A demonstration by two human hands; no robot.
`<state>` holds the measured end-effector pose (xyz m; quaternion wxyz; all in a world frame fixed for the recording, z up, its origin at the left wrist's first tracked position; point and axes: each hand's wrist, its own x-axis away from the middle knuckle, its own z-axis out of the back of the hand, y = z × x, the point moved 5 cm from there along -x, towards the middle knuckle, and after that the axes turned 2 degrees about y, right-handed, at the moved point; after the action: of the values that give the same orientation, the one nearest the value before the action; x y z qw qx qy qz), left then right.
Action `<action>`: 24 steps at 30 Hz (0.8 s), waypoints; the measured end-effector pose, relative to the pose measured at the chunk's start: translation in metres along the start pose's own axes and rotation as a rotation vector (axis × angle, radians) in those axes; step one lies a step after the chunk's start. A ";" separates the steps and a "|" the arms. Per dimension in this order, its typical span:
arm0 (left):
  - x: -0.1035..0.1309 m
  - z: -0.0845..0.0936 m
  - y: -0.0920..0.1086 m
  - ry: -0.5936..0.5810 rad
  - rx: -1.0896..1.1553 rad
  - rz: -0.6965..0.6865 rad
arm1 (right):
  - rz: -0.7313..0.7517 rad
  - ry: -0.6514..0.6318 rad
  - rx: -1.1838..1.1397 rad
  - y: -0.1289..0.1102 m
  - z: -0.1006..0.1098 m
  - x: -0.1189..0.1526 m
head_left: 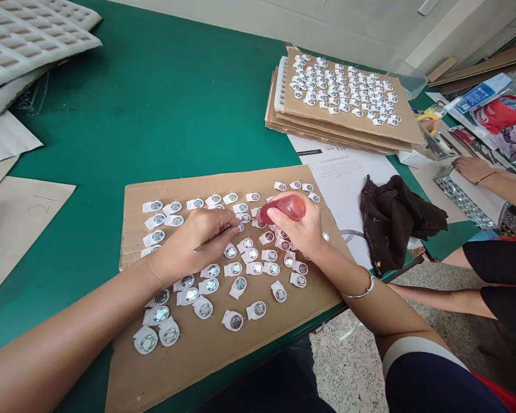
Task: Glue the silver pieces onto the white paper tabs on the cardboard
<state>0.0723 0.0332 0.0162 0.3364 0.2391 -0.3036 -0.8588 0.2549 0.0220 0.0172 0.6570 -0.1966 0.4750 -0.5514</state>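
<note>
Sideways, red bottle (289, 205), narrow end (264, 214) left

A cardboard sheet (184, 367) lies along the near edge of the surface (167, 109), discs (233, 321) across it. Behind it, rightward, a cardboard stack (335, 121) stands by the far edge, partly on paper (339, 178). A cloth (398, 221) lies right of the sheet, trays (21, 28) toward the far left.

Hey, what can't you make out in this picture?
Head view:
Tool: far end lost at the left hand's fingertips.
Red bottle: partly covered by the right hand.
Discs: some partly behind the left arm.
Paper: print too tiny; part beneath the stack.
White trays: cut off by left edge.
</note>
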 end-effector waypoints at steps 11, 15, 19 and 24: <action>0.002 -0.003 -0.022 -0.003 0.161 0.185 | -0.296 0.012 -0.205 0.019 -0.003 0.001; 0.003 -0.006 -0.031 -0.009 0.169 0.233 | -0.352 0.076 -0.337 0.027 -0.001 0.002; 0.004 -0.008 -0.034 -0.019 0.198 0.245 | -0.339 0.059 -0.357 0.028 -0.003 0.003; 0.004 -0.007 -0.031 -0.023 0.221 0.212 | -0.349 0.004 -0.265 0.023 -0.005 0.003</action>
<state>0.0604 0.0459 -0.0104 0.3936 0.2315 -0.4234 -0.7824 0.2627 0.0277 -0.0046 0.5192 -0.3593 0.5032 -0.5900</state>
